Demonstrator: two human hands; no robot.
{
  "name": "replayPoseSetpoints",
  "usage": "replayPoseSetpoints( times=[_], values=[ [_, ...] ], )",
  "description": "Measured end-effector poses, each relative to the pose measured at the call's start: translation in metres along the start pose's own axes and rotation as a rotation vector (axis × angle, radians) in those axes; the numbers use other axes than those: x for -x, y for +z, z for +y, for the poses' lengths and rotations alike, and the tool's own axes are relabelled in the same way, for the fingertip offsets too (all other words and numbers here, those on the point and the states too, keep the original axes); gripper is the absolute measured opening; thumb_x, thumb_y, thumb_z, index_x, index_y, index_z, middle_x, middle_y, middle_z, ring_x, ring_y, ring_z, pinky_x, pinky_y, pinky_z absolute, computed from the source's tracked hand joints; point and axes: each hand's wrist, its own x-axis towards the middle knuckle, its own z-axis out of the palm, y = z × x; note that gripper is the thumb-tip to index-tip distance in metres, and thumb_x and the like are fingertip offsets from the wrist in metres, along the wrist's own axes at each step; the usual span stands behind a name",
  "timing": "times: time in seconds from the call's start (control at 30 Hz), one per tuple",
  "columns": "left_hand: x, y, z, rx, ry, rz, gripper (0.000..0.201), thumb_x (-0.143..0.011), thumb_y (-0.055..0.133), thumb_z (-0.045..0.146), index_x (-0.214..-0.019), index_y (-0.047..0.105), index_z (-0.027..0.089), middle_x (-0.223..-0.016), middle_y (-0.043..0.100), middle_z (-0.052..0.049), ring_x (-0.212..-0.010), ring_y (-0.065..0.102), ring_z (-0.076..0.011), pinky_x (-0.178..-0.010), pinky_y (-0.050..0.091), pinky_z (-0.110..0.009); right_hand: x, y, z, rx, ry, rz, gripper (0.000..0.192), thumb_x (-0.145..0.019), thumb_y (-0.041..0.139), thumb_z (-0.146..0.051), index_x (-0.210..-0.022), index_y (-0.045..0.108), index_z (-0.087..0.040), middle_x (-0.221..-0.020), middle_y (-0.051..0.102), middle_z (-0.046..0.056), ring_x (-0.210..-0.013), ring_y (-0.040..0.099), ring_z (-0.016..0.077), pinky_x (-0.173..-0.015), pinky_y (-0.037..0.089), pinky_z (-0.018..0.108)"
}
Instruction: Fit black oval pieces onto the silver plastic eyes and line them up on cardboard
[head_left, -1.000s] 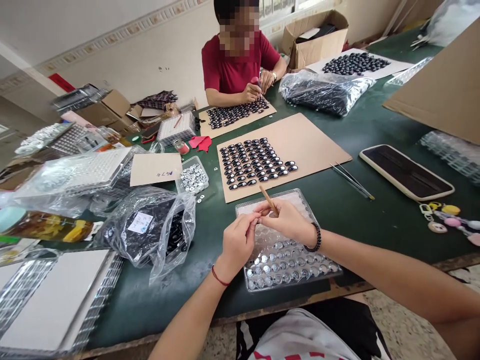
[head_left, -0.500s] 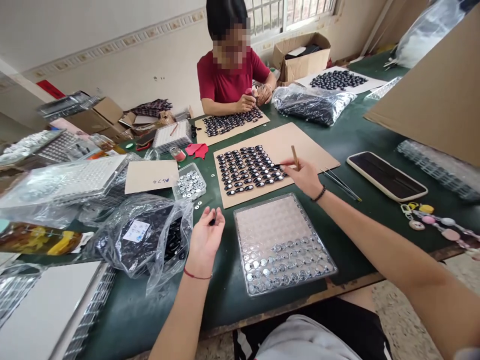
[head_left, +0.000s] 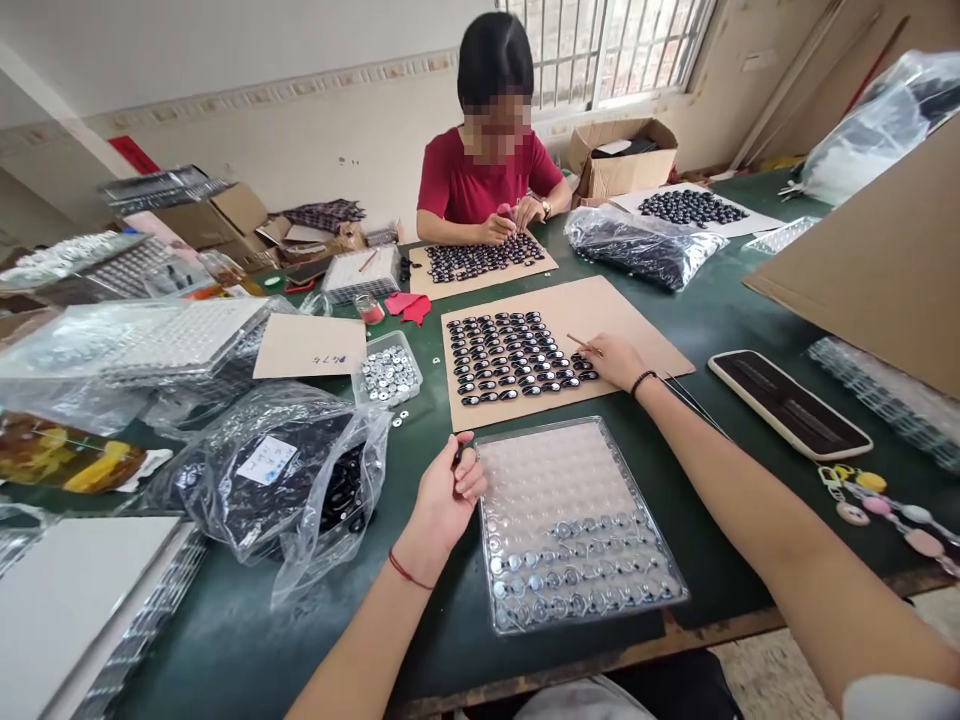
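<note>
A: Status? Our right hand [head_left: 619, 360] has its grip closed on a thin wooden stick [head_left: 583, 344], tip at the 3 o'clock edge of the glossy black oval pieces [head_left: 517, 357] on the tan cardboard sheet [head_left: 637, 320].

B: Left hand [head_left: 448, 490] is curled around something small and dark; we can't tell what. It touches the 9 o'clock rim of the clear plastic blister tray [head_left: 559, 470].

A: Progress?

B: Cardboard looks about half covered. Tray: upper rows empty, silver round parts [head_left: 577, 575] only in the near rows on the green worktop [head_left: 720, 300].
</note>
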Motion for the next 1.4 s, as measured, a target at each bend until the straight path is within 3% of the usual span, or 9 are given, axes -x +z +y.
replayPoseSetpoints(
  times=[0.17,0.27,0.4,0.47,0.53,0.67,1.07,1.23,1.4],
  values=[
    [0.001,0.000,-0.008,-0.341,0.077,-0.060,0.016,-0.077,0.053,0.029,-0.072,0.044,0.016,-0.053,0.034,0.007,-0.038,0.028,-0.0011,-0.034,0.016,-0.012,-0.003,-0.007,-0.002,-0.035,0.009,0.033,0.019,-0.081,0.052,-0.026,-0.082,0.066,-0.012,-0.086,0.061,0.010,-0.078,0.055,0.0184,-0.072,0.040,0.026],
    [0.002,0.002,-0.013,-0.522,0.104,-0.095,0.020,-0.073,0.056,0.034,-0.072,0.045,0.017,-0.054,0.039,0.007,-0.040,0.033,-0.0021,-0.035,0.020,-0.012,0.003,-0.022,-0.013,-0.060,0.055,0.135,0.032,-0.087,0.039,-0.032,-0.092,0.062,-0.011,-0.086,0.060,0.010,-0.078,0.055,0.0187,-0.068,0.041,0.027],
    [0.001,0.004,-0.016,-0.633,0.098,-0.128,0.024,-0.067,0.061,0.036,-0.071,0.049,0.016,-0.053,0.049,0.004,-0.041,0.039,-0.0043,-0.037,0.028,-0.015,0.045,-0.041,-0.057,-0.446,-0.004,0.264,0.048,-0.091,0.022,-0.044,-0.087,0.058,-0.014,-0.076,0.055,0.006,-0.058,0.052,0.0131,-0.051,0.039,0.023],
    [0.001,0.004,-0.018,-0.675,0.115,-0.151,0.025,-0.066,0.062,0.037,-0.070,0.050,0.016,-0.050,0.049,0.004,-0.041,0.041,-0.0051,-0.038,0.030,-0.015,0.080,-0.045,-0.086,-0.634,-0.090,0.167,0.048,-0.090,0.023,-0.048,-0.079,0.057,-0.016,-0.062,0.048,0.003,-0.052,0.046,0.0115,-0.046,0.035,0.022],
    [0.002,0.005,-0.020,-0.721,0.138,-0.167,0.026,-0.066,0.062,0.038,-0.069,0.050,0.016,-0.047,0.048,0.004,-0.040,0.040,-0.0054,-0.038,0.030,-0.016,0.115,-0.044,-0.110,-0.687,-0.200,-0.100,0.044,-0.089,0.029,-0.050,-0.080,0.057,-0.017,-0.053,0.041,0.000,-0.045,0.040,0.0108,-0.043,0.031,0.023],
    [0.004,0.006,-0.023,-0.768,0.175,-0.155,0.025,-0.069,0.060,0.039,-0.072,0.050,0.016,-0.049,0.049,0.004,-0.040,0.039,-0.0054,-0.039,0.031,-0.016,0.157,-0.035,-0.127,-0.592,-0.470,-0.454,0.040,-0.090,0.034,-0.043,-0.071,0.056,-0.016,-0.058,0.050,0.002,-0.051,0.044,0.0118,-0.051,0.034,0.024],
    [0.004,0.005,-0.029,-0.875,0.261,-0.162,0.024,-0.069,0.058,0.039,-0.076,0.055,0.017,-0.048,0.048,0.005,-0.041,0.041,-0.0072,-0.041,0.031,-0.019,0.154,-0.027,-0.123,-0.462,-0.510,-0.489,0.038,-0.090,0.034,-0.037,-0.066,0.056,-0.015,-0.058,0.055,0.003,-0.053,0.049,0.0127,-0.055,0.035,0.024],
    [0.014,0.009,-0.033,-1.225,0.326,-0.327,0.020,-0.073,0.053,0.037,-0.074,0.061,0.018,-0.052,0.053,0.002,-0.046,0.046,-0.0104,-0.045,0.032,-0.021,0.150,-0.025,-0.120,-0.450,-0.485,-0.420,0.034,-0.089,0.039,-0.034,-0.066,0.054,-0.015,-0.055,0.053,0.001,-0.051,0.048,0.0116,-0.052,0.033,0.022],
    [0.029,0.010,-0.035,-1.688,0.546,-0.596,0.014,-0.076,0.053,0.029,-0.073,0.066,0.023,-0.067,0.065,-0.002,-0.060,0.055,-0.0154,-0.057,0.036,-0.024,0.147,-0.022,-0.119,-0.475,-0.390,-0.388,0.032,-0.088,0.040,-0.032,-0.066,0.055,-0.015,-0.057,0.054,0.001,-0.053,0.051,0.0119,-0.053,0.035,0.022]
  ],
)
